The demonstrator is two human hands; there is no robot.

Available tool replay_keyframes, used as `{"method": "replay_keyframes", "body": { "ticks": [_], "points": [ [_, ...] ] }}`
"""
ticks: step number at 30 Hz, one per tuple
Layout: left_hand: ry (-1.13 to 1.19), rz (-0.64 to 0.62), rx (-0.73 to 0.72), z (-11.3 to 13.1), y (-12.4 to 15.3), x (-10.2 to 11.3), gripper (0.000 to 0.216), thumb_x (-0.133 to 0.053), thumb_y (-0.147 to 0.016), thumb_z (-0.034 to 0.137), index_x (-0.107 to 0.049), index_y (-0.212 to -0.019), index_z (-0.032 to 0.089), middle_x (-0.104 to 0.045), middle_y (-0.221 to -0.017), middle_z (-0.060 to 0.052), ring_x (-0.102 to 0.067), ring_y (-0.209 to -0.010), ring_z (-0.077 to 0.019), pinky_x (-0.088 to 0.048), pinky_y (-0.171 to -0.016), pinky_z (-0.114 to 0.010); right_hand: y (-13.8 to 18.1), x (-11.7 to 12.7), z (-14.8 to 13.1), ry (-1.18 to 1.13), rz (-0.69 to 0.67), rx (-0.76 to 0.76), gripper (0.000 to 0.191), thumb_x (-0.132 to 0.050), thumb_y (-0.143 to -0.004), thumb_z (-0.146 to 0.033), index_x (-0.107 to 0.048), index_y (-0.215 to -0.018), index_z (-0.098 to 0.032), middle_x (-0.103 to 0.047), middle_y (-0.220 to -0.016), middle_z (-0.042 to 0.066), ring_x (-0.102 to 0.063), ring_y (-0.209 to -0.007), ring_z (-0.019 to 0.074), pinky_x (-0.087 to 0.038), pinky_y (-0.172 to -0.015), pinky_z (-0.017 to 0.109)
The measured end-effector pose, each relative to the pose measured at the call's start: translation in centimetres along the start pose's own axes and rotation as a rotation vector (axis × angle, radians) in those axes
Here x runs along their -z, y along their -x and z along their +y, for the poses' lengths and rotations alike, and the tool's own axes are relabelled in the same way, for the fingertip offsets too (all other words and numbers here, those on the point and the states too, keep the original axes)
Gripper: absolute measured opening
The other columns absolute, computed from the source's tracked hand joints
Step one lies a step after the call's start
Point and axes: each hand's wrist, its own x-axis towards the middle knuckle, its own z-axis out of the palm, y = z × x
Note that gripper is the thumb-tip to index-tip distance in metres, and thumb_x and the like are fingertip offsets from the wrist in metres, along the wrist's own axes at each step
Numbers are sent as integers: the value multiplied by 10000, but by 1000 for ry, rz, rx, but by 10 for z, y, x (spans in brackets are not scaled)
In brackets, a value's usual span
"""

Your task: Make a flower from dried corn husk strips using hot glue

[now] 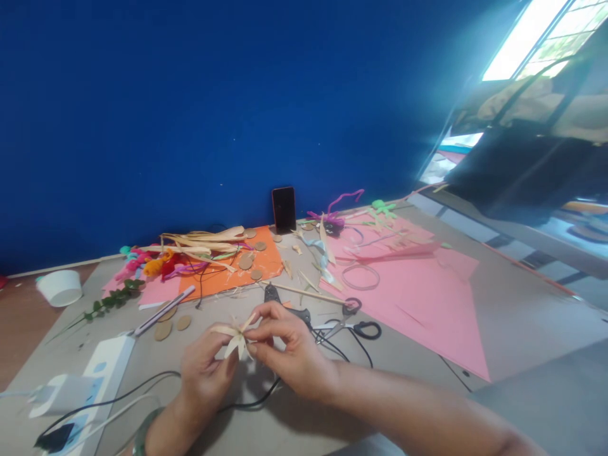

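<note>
Both my hands meet low in the middle of the view over a grey table. Between them is a small pale star-shaped piece made of dried leaf strips. My left hand pinches it from below and the left. My right hand pinches it from the right, fingers curled over the strips. Just behind my right hand lies a black glue gun with its cord running under my wrists.
Scissors and a thin wooden stick lie right of my hands. Pink paper, orange paper, leaf strips, cardboard discs, a phone against the blue wall, a power strip and a white cup surround them.
</note>
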Motion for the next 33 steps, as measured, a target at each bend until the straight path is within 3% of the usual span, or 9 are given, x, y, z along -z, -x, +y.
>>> {"method": "replay_keyframes", "body": {
  "ticks": [4,10,19,33],
  "points": [
    [27,-12,13,2,1,-1,128,-572,-816,108,-614,-725,187,-655,-658,-2,-616,-602,-115,-484,-568,-187,0,0,1,6,22,8,113,-702,-730,-125,-740,-801,-204,-611,-905,43,-593,-767,125,-483,-633,238],
    [-15,5,13,-1,8,-2,110,-585,-794,96,-639,-750,181,-670,-699,-15,-633,-626,-120,-498,-590,-193,1,1,2,-10,60,32,88,-722,-726,-137,-736,-792,-193,-624,-876,39,-579,-686,105,-486,-633,242],
    [-34,-31,1,2,7,2,128,-531,-826,122,-636,-785,183,-683,-689,-38,-628,-612,-139,-502,-578,-221,0,1,-4,40,81,94,52,-703,-757,-149,-721,-748,-196,-655,-823,37,-634,-804,142,-498,-779,280],
    [-28,-75,-80,1,7,4,126,-551,-805,80,-624,-836,178,-699,-773,-37,-668,-684,-136,-516,-606,-205,-1,-2,-2,-104,64,-84,240,-678,-779,-246,-543,-592,-179,-608,-710,23,-571,-699,144,-467,-703,296]
  ]
}}
